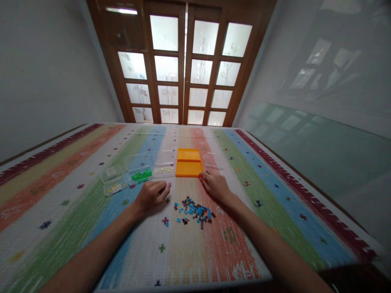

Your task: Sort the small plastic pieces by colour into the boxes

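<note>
An open orange plastic case (189, 169), its lid folded back, lies in the middle of the table. My right hand (214, 184) is at the case's front right corner, fingertips closed against the edge. To the left, my left hand (152, 194) rests on the cloth with its fingers curled in; nothing shows in it. Between my forearms lies a loose pile of small blue and dark brown pieces (197, 211). Beyond my left hand stand clear boxes: one with green pieces (141, 176), one with cream pieces (165, 170) and one with yellow and white pieces (116, 188).
Another clear box (214, 166) stands right of the orange case, partly hidden by my right hand. A striped, patterned cloth (269, 228) covers the table. Wooden doors with glass panes (183, 81) close the far end, and a glass sheet (305, 138) leans at the right wall.
</note>
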`<state>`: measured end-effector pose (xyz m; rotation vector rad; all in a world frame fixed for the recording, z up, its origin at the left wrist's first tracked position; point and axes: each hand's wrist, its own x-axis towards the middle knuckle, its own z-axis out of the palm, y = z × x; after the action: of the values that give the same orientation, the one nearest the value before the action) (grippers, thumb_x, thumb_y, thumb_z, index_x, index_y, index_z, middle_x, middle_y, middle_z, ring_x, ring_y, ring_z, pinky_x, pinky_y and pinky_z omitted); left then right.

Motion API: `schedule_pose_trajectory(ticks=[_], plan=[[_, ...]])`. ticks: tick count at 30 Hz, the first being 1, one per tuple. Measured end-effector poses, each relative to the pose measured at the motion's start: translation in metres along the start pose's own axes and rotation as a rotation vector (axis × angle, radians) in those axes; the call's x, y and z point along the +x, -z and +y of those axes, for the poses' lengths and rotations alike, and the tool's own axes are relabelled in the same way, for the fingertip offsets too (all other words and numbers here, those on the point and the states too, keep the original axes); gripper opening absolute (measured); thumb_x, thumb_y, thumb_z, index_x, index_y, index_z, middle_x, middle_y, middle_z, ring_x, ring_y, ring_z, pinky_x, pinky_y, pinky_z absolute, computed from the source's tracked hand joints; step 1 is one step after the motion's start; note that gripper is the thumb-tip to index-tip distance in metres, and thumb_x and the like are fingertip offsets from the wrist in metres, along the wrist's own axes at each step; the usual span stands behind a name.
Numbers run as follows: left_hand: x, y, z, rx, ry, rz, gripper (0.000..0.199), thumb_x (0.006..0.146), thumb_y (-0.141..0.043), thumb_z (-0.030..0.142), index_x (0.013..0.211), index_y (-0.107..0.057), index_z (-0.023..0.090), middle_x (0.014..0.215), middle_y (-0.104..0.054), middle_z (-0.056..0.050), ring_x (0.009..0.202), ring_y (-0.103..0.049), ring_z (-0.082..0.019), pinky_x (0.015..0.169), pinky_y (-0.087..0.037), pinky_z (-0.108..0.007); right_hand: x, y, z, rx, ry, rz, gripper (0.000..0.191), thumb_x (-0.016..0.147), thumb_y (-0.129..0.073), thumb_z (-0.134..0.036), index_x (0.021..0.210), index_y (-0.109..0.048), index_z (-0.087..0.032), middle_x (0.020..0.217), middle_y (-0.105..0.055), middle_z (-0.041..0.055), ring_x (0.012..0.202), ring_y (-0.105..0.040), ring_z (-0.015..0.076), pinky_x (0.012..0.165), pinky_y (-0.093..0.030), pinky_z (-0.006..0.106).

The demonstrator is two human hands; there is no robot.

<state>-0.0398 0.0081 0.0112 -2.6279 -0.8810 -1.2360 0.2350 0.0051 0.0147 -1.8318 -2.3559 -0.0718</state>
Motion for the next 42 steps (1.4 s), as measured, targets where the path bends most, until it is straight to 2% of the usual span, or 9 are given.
schedule_pose_trajectory(ticks=[7, 15, 21, 27, 31, 33, 35, 39, 42], plan=[[0.000, 0.001, -0.001, -0.029, 0.010, 0.008, 0.041, 0.093, -0.049, 0.020, 0.053, -0.039, 0.021, 0.045, -0.034, 0.007, 0.040, -0.029, -0.009, 0.045, -0.023, -0.028, -0.002, -0.002, 0.001, -0.012, 0.017, -0.018, 0.029, 0.103, -0.037, -0.027, 0.111, -0.064, -0.020, 0.108, -0.066, 0.0109, 0.083, -0.061, 0.0204, 0.059, -0.030, 0.029], [-0.001, 0.001, -0.002, 0.003, -0.025, -0.009, 0.041, 0.093, -0.050, 0.019, 0.054, -0.039, 0.020, 0.045, -0.035, 0.007, 0.040, -0.030, -0.009, 0.045, -0.024, -0.027, -0.025, 0.001, 0.003, 0.044, 0.083, -0.003, 0.024, 0.100, -0.040, -0.021, 0.103, -0.064, -0.018, 0.100, -0.066, 0.0087, 0.078, -0.057, 0.0179, 0.061, -0.029, 0.029], [-0.002, -0.001, 0.003, -0.039, -0.004, -0.121, 0.039, 0.095, -0.048, 0.021, 0.056, -0.043, 0.020, 0.047, -0.038, 0.007, 0.041, -0.033, -0.009, 0.046, -0.026, -0.026, -0.036, 0.006, 0.007, 0.146, 0.150, 0.001, 0.020, 0.093, -0.046, -0.011, 0.096, -0.065, -0.017, 0.094, -0.066, 0.0074, 0.076, -0.057, 0.0166, 0.064, -0.031, 0.028], [-0.003, -0.001, 0.009, -0.043, -0.018, -0.237, 0.033, 0.095, -0.048, 0.022, 0.062, -0.050, 0.020, 0.051, -0.047, 0.005, 0.043, -0.040, -0.009, 0.046, -0.029, -0.025, -0.038, 0.008, 0.007, 0.201, 0.186, -0.015, 0.019, 0.096, -0.048, -0.018, 0.096, -0.067, -0.017, 0.094, -0.069, 0.0084, 0.080, -0.060, 0.0177, 0.069, -0.035, 0.027], [-0.002, 0.002, 0.014, -0.105, 0.032, -0.306, 0.016, 0.094, -0.049, 0.021, 0.085, -0.062, 0.019, 0.067, -0.061, 0.001, 0.053, -0.054, -0.011, 0.052, -0.039, -0.024, -0.039, 0.017, 0.014, 0.274, 0.210, -0.012, 0.022, 0.094, -0.054, -0.023, 0.112, -0.065, -0.016, 0.100, -0.071, 0.0091, 0.083, -0.062, 0.0181, 0.071, -0.039, 0.027], [-0.001, 0.003, 0.016, -0.123, 0.053, -0.306, 0.015, 0.095, -0.049, 0.021, 0.101, -0.063, 0.018, 0.076, -0.064, -0.002, 0.061, -0.059, -0.013, 0.057, -0.043, -0.025, -0.040, 0.026, 0.019, 0.353, 0.227, -0.061, 0.018, 0.092, -0.057, -0.024, 0.104, -0.068, -0.016, 0.091, -0.071, 0.0069, 0.075, -0.060, 0.0162, 0.068, -0.039, 0.026], [0.000, 0.003, 0.018, -0.143, 0.065, -0.311, 0.017, 0.095, -0.048, 0.021, 0.105, -0.062, 0.018, 0.082, -0.065, -0.004, 0.065, -0.060, -0.014, 0.060, -0.045, -0.026, -0.042, 0.035, 0.023, 0.459, 0.275, -0.177, 0.014, 0.090, -0.060, -0.026, 0.087, -0.069, -0.016, 0.079, -0.068, 0.0038, 0.067, -0.057, 0.0139, 0.063, -0.039, 0.025], [0.000, 0.005, 0.020, -0.211, 0.076, -0.366, 0.015, 0.093, -0.047, 0.017, 0.094, -0.062, 0.018, 0.085, -0.064, -0.005, 0.069, -0.060, -0.015, 0.063, -0.046, -0.027, -0.046, 0.044, 0.027, 0.636, 0.341, -0.473, 0.014, 0.083, -0.068, -0.029, 0.084, -0.072, -0.016, 0.071, -0.066, 0.0011, 0.062, -0.055, 0.0122, 0.056, -0.039, 0.023], [0.001, 0.010, 0.021, -0.249, 0.070, -0.411, 0.011, 0.085, -0.050, 0.015, 0.084, -0.060, 0.018, 0.082, -0.062, -0.004, 0.066, -0.058, -0.014, 0.062, -0.044, -0.026, -0.047, 0.043, 0.026, 0.682, 0.340, -0.568, 0.015, 0.081, -0.069, -0.028, 0.087, -0.073, -0.015, 0.069, -0.064, 0.0000, 0.060, -0.054, 0.0115, 0.054, -0.038, 0.022]])
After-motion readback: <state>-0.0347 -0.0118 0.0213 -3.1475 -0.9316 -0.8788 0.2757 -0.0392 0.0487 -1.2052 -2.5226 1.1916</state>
